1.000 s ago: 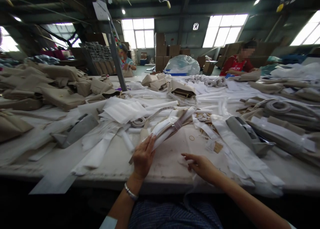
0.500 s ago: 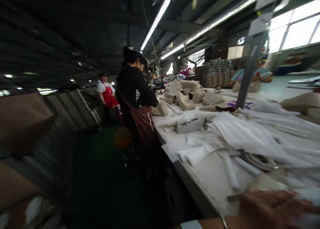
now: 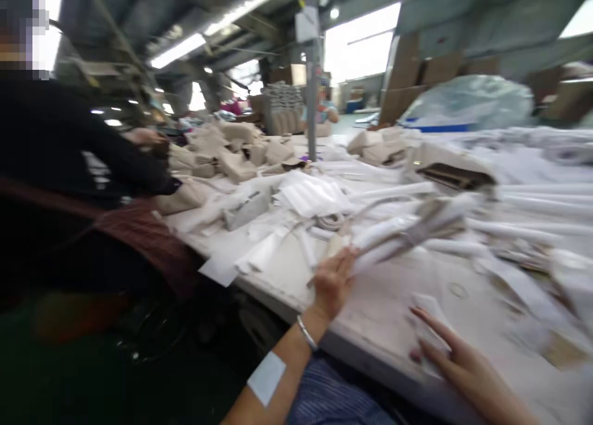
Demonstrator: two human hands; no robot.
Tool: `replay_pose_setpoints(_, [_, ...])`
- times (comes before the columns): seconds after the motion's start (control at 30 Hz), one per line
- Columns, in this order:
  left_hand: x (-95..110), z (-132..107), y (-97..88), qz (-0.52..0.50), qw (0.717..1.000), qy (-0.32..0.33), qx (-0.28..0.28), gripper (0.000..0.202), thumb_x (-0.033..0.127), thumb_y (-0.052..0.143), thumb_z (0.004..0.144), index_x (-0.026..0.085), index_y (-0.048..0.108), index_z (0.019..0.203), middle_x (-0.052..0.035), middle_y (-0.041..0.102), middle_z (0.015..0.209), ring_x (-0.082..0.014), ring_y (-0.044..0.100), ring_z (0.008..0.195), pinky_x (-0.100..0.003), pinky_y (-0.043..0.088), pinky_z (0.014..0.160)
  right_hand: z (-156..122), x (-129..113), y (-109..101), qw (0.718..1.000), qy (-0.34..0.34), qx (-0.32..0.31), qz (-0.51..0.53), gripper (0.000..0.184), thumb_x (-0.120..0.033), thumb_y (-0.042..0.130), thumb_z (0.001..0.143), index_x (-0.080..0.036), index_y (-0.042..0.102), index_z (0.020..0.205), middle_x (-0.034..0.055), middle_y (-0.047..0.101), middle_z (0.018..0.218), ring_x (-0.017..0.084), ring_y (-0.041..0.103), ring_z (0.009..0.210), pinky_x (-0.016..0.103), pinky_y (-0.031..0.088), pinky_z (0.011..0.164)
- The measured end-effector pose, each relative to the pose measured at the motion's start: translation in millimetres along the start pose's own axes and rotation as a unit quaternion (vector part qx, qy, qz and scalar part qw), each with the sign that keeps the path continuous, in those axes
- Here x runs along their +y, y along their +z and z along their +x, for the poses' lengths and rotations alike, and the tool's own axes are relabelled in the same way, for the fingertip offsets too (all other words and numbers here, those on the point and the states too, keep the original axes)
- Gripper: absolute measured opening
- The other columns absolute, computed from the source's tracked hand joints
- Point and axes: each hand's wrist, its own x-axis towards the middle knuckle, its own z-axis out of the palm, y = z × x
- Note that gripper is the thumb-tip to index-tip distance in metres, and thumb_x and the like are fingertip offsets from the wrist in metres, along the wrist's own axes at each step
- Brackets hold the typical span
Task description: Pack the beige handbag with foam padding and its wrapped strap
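My left hand [image 3: 332,281], with a bangle at the wrist and a pale patch on the forearm, is at the near end of a bundle of beige straps wrapped in white sheet [image 3: 412,232]. Its fingers are together against the bundle; blur hides the exact grip. My right hand [image 3: 451,351] is lower right over the table edge, thumb and fingers apart. A small white piece [image 3: 433,320] shows between or behind those fingers; whether they touch it I cannot tell.
White foam sheets [image 3: 312,193] and rolls cover the worktable [image 3: 370,317]. Beige bags [image 3: 238,162] are heaped farther back. A grey post [image 3: 311,104] rises from the table. A co-worker in black [image 3: 88,147] stands close at left, hands near the bags.
The view has swung right and down, bringing both hands and more table into sight. My left hand now appears near the middle instead of lower right; my right hand has come into view.
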Motion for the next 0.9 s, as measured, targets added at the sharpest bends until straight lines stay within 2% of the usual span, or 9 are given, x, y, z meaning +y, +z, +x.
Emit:
replay_pose_setpoints(0.1, [-10, 2, 11.0, -0.062, 0.997, -0.02, 0.032, 0.055, 0.018, 0.048, 0.096, 0.016, 0.037, 0.149, -0.0142, 0.053, 0.144, -0.0258, 0.055, 0.129, -0.04, 0.05, 0.102, -24, -15, -12, 0.997, 0.055, -0.058, 0.022, 0.06, -0.048, 0.051, 0.084, -0.026, 0.056, 0.14, 0.0114, 0.047, 0.149, 0.026, 0.073, 0.089, 0.042, 0.056, 0.092])
replay_pose_setpoints(0.17, [-13, 2, 15.7, -0.071, 0.996, -0.017, 0.044, 0.06, 0.018, 0.052, 0.095, 0.02, 0.033, 0.151, -0.0125, 0.053, 0.145, -0.0263, 0.056, 0.128, -0.04, 0.049, 0.102, -25, -23, -11, 0.998, 0.051, -0.037, -0.02, 0.06, -0.044, 0.055, 0.084, -0.023, 0.056, 0.14, 0.0107, 0.049, 0.148, 0.03, 0.063, 0.117, 0.043, 0.049, 0.103])
replay_pose_setpoints(0.23, [-13, 1, 16.3, -0.069, 0.997, -0.012, 0.044, 0.063, 0.017, 0.054, 0.094, 0.022, 0.031, 0.152, -0.0123, 0.052, 0.146, -0.0269, 0.056, 0.127, -0.039, 0.049, 0.101, -25, -26, -13, 0.995, 0.056, -0.01, -0.083, 0.056, -0.039, 0.057, 0.084, -0.025, 0.057, 0.138, 0.0097, 0.054, 0.143, 0.032, 0.056, 0.126, 0.045, 0.048, 0.104])
replay_pose_setpoints(0.33, [-12, -1, 15.4, -0.064, 0.997, -0.01, 0.051, 0.065, 0.016, 0.056, 0.093, 0.023, 0.03, 0.153, -0.0125, 0.052, 0.146, -0.0276, 0.057, 0.126, -0.037, 0.048, 0.1, -25, -22, -19, 0.991, 0.059, 0.029, -0.116, 0.045, -0.033, 0.054, 0.088, -0.024, 0.063, 0.131, 0.0095, 0.062, 0.135, 0.03, 0.067, 0.109, 0.045, 0.053, 0.095])
replay_pose_setpoints(0.43, [-12, 0, 16.8, -0.062, 0.996, -0.008, 0.063, 0.065, 0.017, 0.057, 0.093, 0.023, 0.03, 0.153, -0.0122, 0.053, 0.145, -0.0278, 0.058, 0.125, -0.037, 0.047, 0.1, -9, -8, -21, 0.997, 0.051, 0.045, -0.023, 0.04, -0.03, 0.053, 0.087, -0.022, 0.067, 0.124, 0.0082, 0.069, 0.123, 0.023, 0.072, 0.09, 0.037, 0.057, 0.087])
replay_pose_setpoints(0.57, [-13, 0, 18.9, -0.06, 0.996, -0.004, 0.063, 0.067, 0.016, 0.057, 0.093, 0.024, 0.029, 0.153, -0.012, 0.053, 0.145, -0.0283, 0.058, 0.125, -0.038, 0.048, 0.099, 32, 7, -15, 0.992, 0.06, 0.074, 0.08, 0.037, -0.026, 0.062, 0.077, -0.022, 0.073, 0.112, 0.0081, 0.069, 0.123, 0.025, 0.066, 0.109, 0.039, 0.053, 0.097])
replay_pose_setpoints(0.73, [-14, 0, 17.0, -0.056, 0.996, -0.007, 0.07, 0.067, 0.016, 0.056, 0.093, 0.024, 0.029, 0.153, -0.0123, 0.055, 0.143, -0.0289, 0.06, 0.122, -0.038, 0.05, 0.096, 64, -20, -20, 0.969, -0.077, 0.146, 0.185, 0.032, -0.029, 0.064, 0.084, -0.026, 0.071, 0.115, 0.0061, 0.05, 0.148, 0.026, 0.048, 0.135, 0.036, 0.053, 0.098])
replay_pose_setpoints(0.8, [-14, 1, 16.5, -0.058, 0.995, -0.012, 0.079, 0.067, 0.015, 0.056, 0.092, 0.025, 0.03, 0.153, -0.0118, 0.056, 0.142, -0.0285, 0.061, 0.12, -0.038, 0.051, 0.095, 63, -30, -24, 0.965, -0.148, 0.136, 0.166, 0.028, -0.028, 0.059, 0.09, -0.028, 0.071, 0.115, 0.0036, 0.044, 0.153, 0.025, 0.042, 0.139, 0.036, 0.049, 0.105])
replay_pose_setpoints(0.9, [-15, 1, 17.8, -0.064, 0.995, -0.019, 0.078, 0.068, 0.015, 0.057, 0.092, 0.025, 0.03, 0.153, -0.0115, 0.055, 0.143, -0.0283, 0.061, 0.121, -0.038, 0.05, 0.096, 56, -24, -24, 0.978, -0.168, 0.077, 0.099, 0.031, -0.023, 0.054, 0.093, -0.029, 0.07, 0.119, 0.0036, 0.039, 0.155, 0.025, 0.042, 0.14, 0.04, 0.044, 0.11])
